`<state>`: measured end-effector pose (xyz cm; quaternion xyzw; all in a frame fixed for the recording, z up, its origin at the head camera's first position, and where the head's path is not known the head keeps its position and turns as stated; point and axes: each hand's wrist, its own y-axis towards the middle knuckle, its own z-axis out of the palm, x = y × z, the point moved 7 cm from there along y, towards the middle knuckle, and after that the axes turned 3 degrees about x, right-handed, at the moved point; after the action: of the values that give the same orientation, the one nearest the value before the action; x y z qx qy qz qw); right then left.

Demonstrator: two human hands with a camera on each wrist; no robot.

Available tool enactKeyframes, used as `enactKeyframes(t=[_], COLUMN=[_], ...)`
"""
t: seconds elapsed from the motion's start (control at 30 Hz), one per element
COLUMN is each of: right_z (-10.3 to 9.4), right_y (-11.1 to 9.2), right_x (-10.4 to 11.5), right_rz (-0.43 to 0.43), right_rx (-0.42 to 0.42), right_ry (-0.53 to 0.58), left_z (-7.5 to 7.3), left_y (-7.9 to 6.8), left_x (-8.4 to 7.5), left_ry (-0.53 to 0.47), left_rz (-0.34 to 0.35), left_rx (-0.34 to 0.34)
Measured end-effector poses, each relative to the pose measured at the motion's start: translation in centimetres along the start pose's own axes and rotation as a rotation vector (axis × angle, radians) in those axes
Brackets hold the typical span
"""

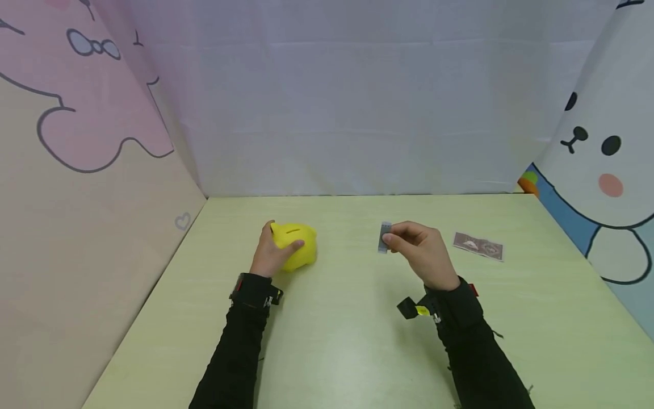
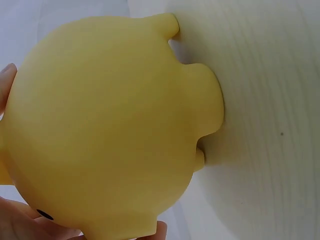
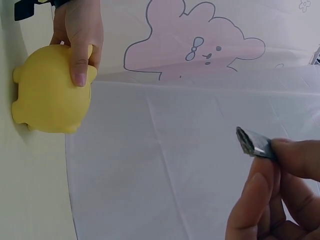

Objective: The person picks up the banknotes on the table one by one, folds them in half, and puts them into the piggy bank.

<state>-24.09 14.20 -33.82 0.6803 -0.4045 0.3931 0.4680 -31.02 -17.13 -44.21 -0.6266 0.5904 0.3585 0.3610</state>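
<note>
A yellow piggy bank [image 1: 305, 257] stands on the table, with a dark slot along its top. My left hand [image 1: 268, 254] grips it from the left, the thumb lying over its near side; in the left wrist view its round body [image 2: 100, 120] and stubby feet fill much of the picture. To the right, my right hand [image 1: 423, 255] pinches a small folded banknote [image 1: 383, 238] between thumb and fingers, above the table and apart from the bank. The folded layers of the note [image 3: 252, 143] show at its end in the right wrist view.
A brownish banknote [image 1: 478, 246] lies flat on the pale table [image 1: 332, 341], to the right of my right hand. A white curtain [image 1: 347, 113] hangs behind the table's far edge. Cartoon-printed cloths [image 1: 102, 130] flank both sides.
</note>
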Motion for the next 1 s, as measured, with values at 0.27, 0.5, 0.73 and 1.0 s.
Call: enactKeyframes(t=[0.27, 0.5, 0.73, 1.0], right_z=[0.1, 0.1, 0.3, 0.4], right_y=[0.1, 0.1, 0.0, 0.0], right_x=[0.0, 0.0, 0.0, -0.1], right_rz=[0.01, 0.016, 0.002, -0.008], right_rx=[0.008, 0.012, 0.022, 0.028], right_ry=[-0.002, -0.01, 0.003, 0.018], left_z=[1.1, 2.2, 3.5, 4.5], left_y=[-0.4, -0.8, -1.4, -2.0], left_x=[-1.0, -1.8, -2.6, -3.3], left_ry=[0.017, 0.015, 0.031, 0.029], left_rz=[0.022, 0.04, 0.074, 0.102], left_rx=[0.031, 0.056, 0.083, 0.111])
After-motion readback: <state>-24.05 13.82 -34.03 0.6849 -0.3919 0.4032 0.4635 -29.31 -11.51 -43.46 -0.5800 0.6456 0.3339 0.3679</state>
